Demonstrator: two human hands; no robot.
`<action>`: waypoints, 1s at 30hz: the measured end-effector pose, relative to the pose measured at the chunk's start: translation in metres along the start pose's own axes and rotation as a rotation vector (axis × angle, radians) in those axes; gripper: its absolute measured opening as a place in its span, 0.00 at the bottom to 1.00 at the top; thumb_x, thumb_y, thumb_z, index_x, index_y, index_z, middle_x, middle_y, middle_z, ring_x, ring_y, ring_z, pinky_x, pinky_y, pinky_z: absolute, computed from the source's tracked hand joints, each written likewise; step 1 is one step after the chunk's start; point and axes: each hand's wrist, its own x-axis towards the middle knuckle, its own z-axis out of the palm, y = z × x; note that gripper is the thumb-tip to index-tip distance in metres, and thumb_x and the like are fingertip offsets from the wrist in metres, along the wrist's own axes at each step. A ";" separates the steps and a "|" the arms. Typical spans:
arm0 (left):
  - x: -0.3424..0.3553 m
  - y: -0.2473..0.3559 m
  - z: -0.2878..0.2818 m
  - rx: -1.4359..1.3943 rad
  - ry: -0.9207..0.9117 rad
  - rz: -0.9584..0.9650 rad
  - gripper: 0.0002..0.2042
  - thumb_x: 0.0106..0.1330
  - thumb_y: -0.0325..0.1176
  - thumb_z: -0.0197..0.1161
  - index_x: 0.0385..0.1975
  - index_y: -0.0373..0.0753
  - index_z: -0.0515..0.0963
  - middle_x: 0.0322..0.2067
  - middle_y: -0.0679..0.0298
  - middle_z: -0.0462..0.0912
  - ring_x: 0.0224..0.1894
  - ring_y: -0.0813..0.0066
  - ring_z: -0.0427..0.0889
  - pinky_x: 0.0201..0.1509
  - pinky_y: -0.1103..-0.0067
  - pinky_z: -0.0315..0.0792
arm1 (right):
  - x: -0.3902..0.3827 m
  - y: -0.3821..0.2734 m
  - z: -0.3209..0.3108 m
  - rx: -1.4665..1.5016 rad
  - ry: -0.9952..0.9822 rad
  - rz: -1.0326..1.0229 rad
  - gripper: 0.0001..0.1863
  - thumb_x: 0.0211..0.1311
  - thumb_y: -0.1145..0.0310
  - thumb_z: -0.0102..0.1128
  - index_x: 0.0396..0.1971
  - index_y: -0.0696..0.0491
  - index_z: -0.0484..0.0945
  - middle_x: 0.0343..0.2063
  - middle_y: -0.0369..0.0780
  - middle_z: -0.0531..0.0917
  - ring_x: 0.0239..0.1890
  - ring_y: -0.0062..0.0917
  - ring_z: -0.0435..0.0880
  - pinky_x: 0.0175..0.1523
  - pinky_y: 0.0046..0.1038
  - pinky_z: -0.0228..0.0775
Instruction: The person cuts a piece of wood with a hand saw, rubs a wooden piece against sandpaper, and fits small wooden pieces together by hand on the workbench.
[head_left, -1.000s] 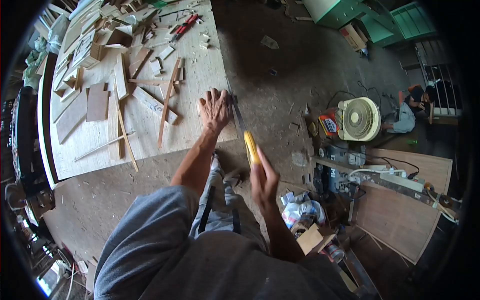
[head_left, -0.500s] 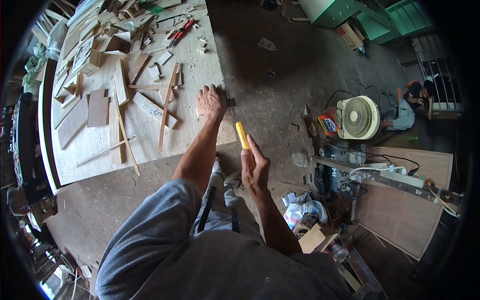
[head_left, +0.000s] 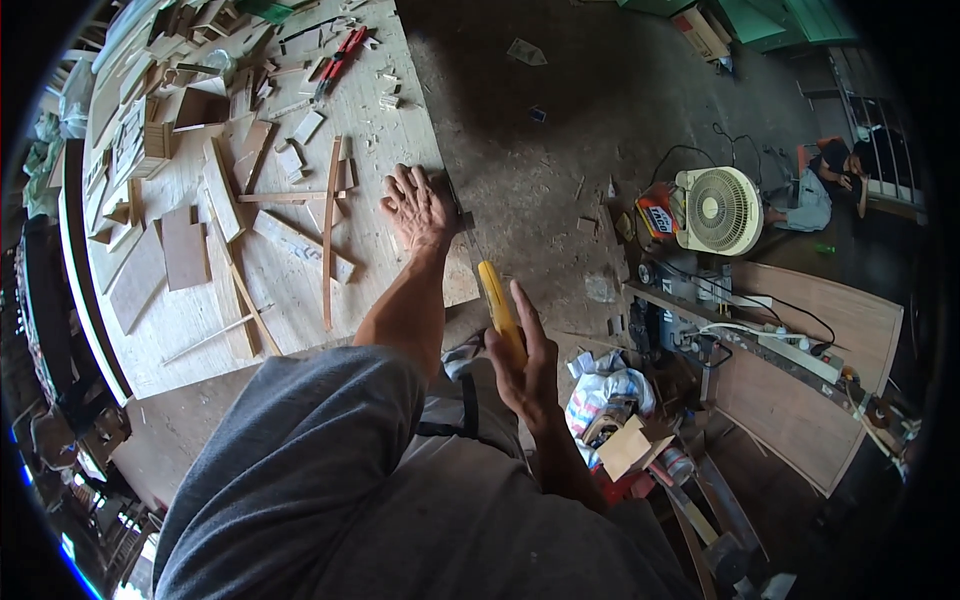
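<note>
Table (head_left: 385, 275) bears the left hand (head_left: 417, 210), loosely spread, apparently steadying a dark strip (head_left: 465, 221) at its edge, beyond which the right hand (head_left: 530, 368) grips a yellow handle (head_left: 502, 312), forefinger extended.

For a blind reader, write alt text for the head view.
A person's right hand grips a yellow handle beside a table, the left hand resting at its edge. Wood pieces litter the table; a fan stands farther right.
</note>
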 end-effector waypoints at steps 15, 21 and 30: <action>0.003 0.005 -0.004 0.114 -0.093 -0.009 0.27 0.70 0.45 0.45 0.68 0.41 0.60 0.73 0.55 0.53 0.75 0.54 0.48 0.71 0.56 0.47 | 0.016 -0.010 -0.013 -0.028 -0.048 -0.069 0.26 0.69 0.71 0.57 0.64 0.64 0.67 0.42 0.58 0.84 0.37 0.41 0.90 0.38 0.33 0.81; -0.002 0.018 -0.021 0.080 -0.157 -0.001 0.29 0.72 0.47 0.43 0.69 0.40 0.60 0.74 0.54 0.51 0.76 0.54 0.47 0.72 0.56 0.43 | 0.020 -0.007 -0.008 -0.066 0.012 -0.107 0.26 0.69 0.69 0.56 0.63 0.65 0.68 0.45 0.59 0.83 0.40 0.41 0.90 0.40 0.33 0.82; 0.008 0.006 -0.004 0.025 -0.162 -0.035 0.28 0.73 0.48 0.41 0.70 0.41 0.61 0.75 0.56 0.52 0.76 0.55 0.47 0.72 0.56 0.43 | 0.035 -0.045 -0.010 0.013 -0.026 0.097 0.26 0.73 0.60 0.53 0.61 0.66 0.71 0.45 0.56 0.84 0.44 0.32 0.87 0.46 0.30 0.78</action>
